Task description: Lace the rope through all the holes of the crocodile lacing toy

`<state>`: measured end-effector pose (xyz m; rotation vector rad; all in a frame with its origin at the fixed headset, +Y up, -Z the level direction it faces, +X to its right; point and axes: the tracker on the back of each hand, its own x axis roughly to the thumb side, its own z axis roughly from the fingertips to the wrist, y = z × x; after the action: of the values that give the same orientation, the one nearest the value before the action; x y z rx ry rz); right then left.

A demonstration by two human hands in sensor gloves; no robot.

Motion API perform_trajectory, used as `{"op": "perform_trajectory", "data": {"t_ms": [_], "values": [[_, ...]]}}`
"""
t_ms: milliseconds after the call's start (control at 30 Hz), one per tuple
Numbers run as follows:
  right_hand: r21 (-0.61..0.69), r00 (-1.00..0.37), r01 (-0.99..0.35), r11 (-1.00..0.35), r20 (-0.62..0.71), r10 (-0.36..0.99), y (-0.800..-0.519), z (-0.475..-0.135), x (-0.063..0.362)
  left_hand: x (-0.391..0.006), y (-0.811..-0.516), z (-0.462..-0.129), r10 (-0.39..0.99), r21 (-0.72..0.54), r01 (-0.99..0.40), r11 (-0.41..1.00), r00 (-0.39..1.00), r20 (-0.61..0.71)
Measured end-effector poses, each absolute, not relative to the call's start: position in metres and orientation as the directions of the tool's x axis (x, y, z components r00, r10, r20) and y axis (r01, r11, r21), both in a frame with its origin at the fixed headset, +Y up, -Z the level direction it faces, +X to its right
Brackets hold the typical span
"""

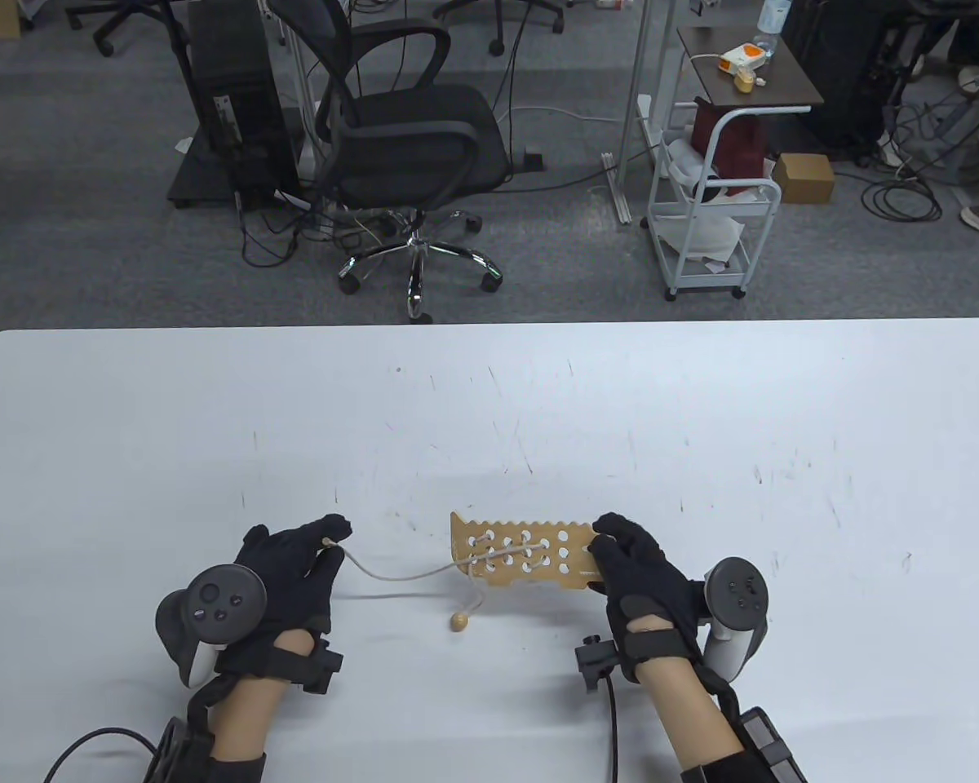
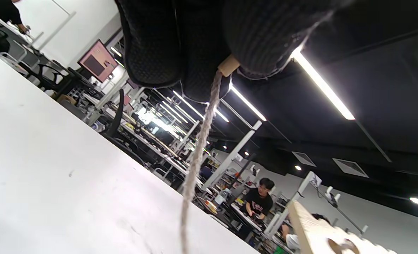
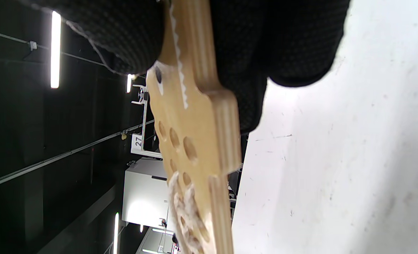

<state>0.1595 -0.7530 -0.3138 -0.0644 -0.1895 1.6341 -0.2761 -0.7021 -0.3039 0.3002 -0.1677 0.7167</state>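
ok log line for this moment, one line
left hand: pinches rope tip | right hand: grips crocodile board | lacing: partial | bead: on table

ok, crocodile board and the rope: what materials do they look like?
Crocodile board: likely plywood, pale smooth finish; layered stripes show on its edge in the right wrist view. Rope: twisted off-white fibre, perhaps cotton, ending in what looks like a wooden tip.

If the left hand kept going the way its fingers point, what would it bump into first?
Probably nothing soon. The left hand, pinching the rope's wooden tip, points up and to the right in the table view, toward bare table. The crocodile board in the right hand looks off that line, though depth is unclear.
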Motion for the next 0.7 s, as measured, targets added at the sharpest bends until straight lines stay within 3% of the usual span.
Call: {"op": "perform_trajectory", "data": {"t_ms": [700], "values": [[-0.091, -0.117, -0.99, -0.107, 0.114, 0.987, -0.75, -0.309, 0.14, -0.225, -0.7, -0.289, 0.553, 0.046, -0.631, 0.775, 0.711, 0.435]]}}
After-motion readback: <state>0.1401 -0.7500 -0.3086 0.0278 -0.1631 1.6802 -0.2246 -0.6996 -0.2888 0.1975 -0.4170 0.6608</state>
